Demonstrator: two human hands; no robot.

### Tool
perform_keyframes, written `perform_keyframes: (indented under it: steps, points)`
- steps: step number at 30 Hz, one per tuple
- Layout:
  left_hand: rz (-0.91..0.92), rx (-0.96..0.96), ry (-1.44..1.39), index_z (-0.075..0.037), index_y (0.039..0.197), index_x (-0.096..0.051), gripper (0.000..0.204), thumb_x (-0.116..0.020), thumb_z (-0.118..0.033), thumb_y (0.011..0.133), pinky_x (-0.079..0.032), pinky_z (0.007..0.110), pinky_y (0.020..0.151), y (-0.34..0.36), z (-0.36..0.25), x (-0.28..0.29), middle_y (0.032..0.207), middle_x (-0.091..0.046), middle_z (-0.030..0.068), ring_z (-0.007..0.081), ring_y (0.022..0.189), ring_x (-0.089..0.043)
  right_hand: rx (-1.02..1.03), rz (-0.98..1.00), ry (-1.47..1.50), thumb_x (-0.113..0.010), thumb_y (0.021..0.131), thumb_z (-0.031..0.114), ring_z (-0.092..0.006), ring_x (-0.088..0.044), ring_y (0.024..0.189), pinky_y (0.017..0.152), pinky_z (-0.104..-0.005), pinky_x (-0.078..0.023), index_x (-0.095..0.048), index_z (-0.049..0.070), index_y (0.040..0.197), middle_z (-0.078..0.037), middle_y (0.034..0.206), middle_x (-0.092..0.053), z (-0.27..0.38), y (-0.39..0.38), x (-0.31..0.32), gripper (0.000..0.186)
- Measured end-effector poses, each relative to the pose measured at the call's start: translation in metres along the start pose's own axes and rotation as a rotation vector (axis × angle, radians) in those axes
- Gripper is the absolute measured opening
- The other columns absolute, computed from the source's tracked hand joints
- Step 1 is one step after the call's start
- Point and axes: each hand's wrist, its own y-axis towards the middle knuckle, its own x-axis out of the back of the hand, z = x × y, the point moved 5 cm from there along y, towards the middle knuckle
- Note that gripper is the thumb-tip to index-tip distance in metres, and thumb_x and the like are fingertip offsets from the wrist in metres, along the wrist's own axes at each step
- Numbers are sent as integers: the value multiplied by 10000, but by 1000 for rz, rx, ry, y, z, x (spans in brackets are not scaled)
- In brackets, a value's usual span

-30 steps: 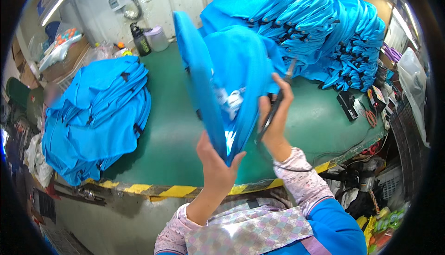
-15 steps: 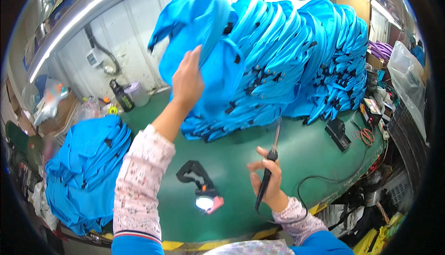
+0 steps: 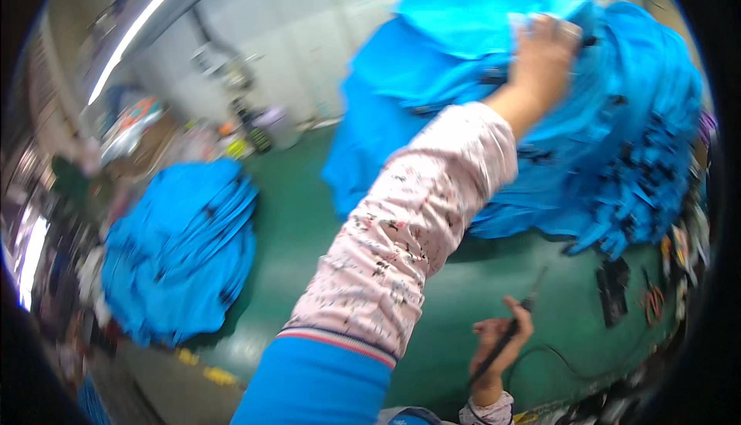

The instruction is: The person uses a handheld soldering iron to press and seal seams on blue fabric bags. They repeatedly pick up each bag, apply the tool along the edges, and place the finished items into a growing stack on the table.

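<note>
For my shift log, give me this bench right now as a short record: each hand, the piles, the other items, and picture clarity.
Left hand: over the upper part of the large blue fabric pile; grip blurred
Right hand: holding a black-handled tool, thin tip pointing up and away
Smaller blue fabric pile: left side
Right side: red-handled scissors beside a black object
Surface: green tabletop
Clarity: motion-blurred, fine details unclear

Scanning now, and reading no word, number or sign anywhere, even on the dark bottle (image 3: pixel 250 125) at ten o'clock, blurred beyond reading!
</note>
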Motion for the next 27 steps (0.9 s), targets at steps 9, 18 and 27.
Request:
perform_keyframes:
  steps: [9,18,27]
  points:
    - [578,-33,102,-119,1140,-657,381,-664,-82,761,-381,552,1101,-321,39,363,1190,-585,77,263,1189,-532,23,50,-189,-447,1022,187,-159,-561,737,680,-310,-498,-335,-22,1392,-203,1370,-506,32,8,-10,439]
    - [978,482,527,-47,1304,-522,588,-721,-121,756,-463,484,985,-388,253,543,1243,-558,183,379,1166,-545,168,268,-169,-489,1007,132,-134,-553,743,709,-296,-483,-354,14,1405,-210,1328,-532,42,-28,-67,437]
    - [1100,812,937,-170,1423,-461,803,-792,-428,739,-522,538,823,-470,341,460,1188,-613,197,359,1065,-620,263,334,-375,-499,1013,123,-110,-510,728,689,-275,-486,-403,37,1394,-178,1355,-512,44,-43,-73,403]
